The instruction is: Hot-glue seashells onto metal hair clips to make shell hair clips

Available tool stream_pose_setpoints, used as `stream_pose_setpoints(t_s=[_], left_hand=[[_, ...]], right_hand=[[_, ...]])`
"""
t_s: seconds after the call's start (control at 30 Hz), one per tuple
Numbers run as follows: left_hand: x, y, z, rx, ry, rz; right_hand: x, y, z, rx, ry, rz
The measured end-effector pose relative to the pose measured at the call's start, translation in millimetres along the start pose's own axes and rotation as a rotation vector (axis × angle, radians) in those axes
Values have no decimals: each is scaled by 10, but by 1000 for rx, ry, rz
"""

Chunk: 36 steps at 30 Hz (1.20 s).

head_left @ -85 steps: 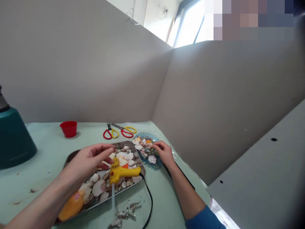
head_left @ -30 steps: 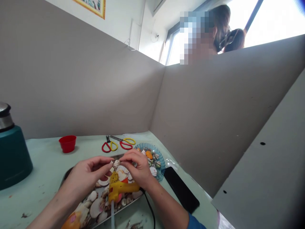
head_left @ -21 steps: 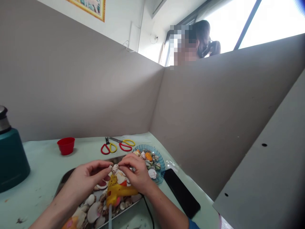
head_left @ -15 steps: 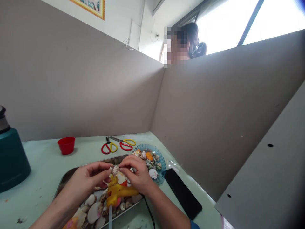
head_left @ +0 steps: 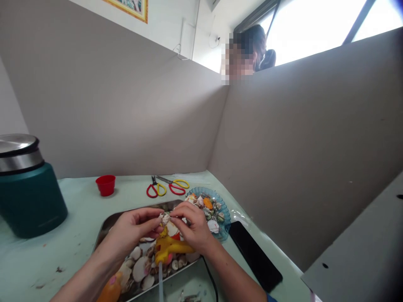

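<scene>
Small pale shell piece (head_left: 165, 218), lower centre of frame, raised above the tray (head_left: 105, 226); exact form too small to make out. Left hand (head_left: 132, 228): thumb and fingers nearly closed at the piece's left side. Right hand (head_left: 192, 224): thumb and forefinger pinched at its right side; remaining fingers curled, partly hidden. Fingertip contact hard to resolve.

Just below the hands, yellow glue gun (head_left: 163, 249) over the tray; top end partly behind the left fingers, handle end partly covered by the right hand. Glue stick (head_left: 160, 279) runs down from it, cut off by the bottom edge. Black cord (head_left: 210, 274) also leaves there.

Tray holds shells (head_left: 141, 268), many hidden by the left forearm. Orange item (head_left: 111, 289), lower left of the tray, cropped; cannot tell what. Metal bits (head_left: 189, 298) at bottom edge, mostly out of frame.

Right of the tray: blue dish (head_left: 225, 222) of mixed shells, its near left part behind the right hand. Phone-like black slab (head_left: 255, 256) beside it. Scissors (head_left: 156, 190), two pairs, beyond the tray. Red cup (head_left: 106, 186) left of them. Teal flask (head_left: 30, 199), far left, cut by the frame. Upper right: a person (head_left: 252, 48), face blurred out, lower body behind the partition (head_left: 292, 126).
</scene>
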<state>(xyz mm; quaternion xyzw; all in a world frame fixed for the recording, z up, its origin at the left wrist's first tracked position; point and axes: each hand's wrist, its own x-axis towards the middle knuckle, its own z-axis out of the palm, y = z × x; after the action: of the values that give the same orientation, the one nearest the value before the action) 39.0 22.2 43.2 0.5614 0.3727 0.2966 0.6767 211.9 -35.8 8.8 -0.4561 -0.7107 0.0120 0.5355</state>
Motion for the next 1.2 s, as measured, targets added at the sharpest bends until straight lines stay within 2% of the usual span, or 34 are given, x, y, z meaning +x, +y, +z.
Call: stream_pose_setpoints(t_s=[0.3, 0.57, 0.73, 0.9, 1.03, 1.2], left_hand=[[35, 6, -16, 13, -5, 25], [48, -29, -35, 62, -12, 67], [33, -14, -12, 165, 29, 110], [65, -61, 6, 167, 39, 127], [83, -94, 5, 136, 43, 109], [51, -27, 7, 121, 8, 85]], right_hand=[[-16, 32, 22, 57, 21, -12], [-30, 38, 5, -33, -6, -27], [-42, 31, 7, -39, -23, -20], [-46, 35, 22, -28, -21, -5], [-41, 40, 27, -23, -8, -13], [-38, 38, 12, 26, -1, 17]])
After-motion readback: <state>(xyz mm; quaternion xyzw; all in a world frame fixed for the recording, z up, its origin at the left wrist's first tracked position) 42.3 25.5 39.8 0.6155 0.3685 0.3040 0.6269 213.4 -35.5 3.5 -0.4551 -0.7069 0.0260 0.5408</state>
